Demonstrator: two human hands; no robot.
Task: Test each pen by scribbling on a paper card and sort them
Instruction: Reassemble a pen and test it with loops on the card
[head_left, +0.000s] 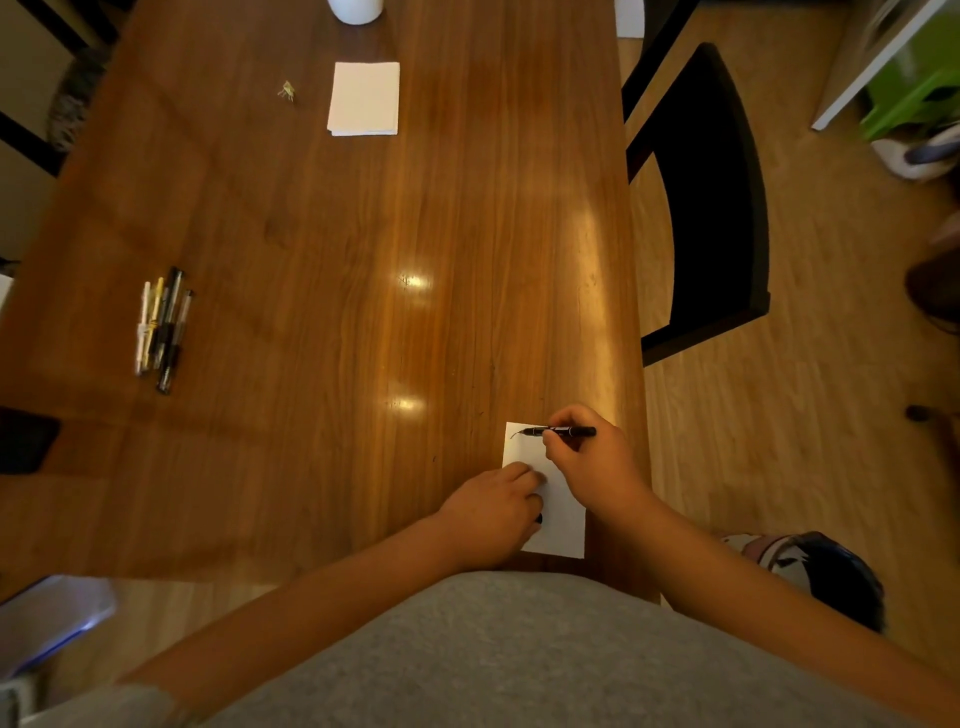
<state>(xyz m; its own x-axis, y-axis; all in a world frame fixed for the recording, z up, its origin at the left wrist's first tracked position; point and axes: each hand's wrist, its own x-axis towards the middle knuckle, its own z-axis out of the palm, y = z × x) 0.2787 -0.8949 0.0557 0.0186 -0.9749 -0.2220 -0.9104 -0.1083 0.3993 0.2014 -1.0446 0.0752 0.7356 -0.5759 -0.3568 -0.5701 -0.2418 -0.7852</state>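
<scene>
We see the right hand with its fingers curled round a black pen, which lies almost level. The pen's tip points left and touches the far corner of a white card, where a short curved ink line shows beside the tip. The card lies on the wooden surface at its near right edge, directly under both hands. The left hand rests on the card's left side and holds nothing. Its fingers seem to lie fairly flat on the paper, though the angle makes that hard to judge. The two hands are close together, with the right just beyond the left.

Well off to the left of the hands, and a little farther away, a cluster of pens lies side by side, some white and yellow, some dark. Far ahead of the hands is a stack of white cards, with a small greenish scrap to its left that is too small to identify. Past the stack, a white cup is cut off by the top of the view. To the right of the hands, beyond the edge of the surface, stands a black chair.
</scene>
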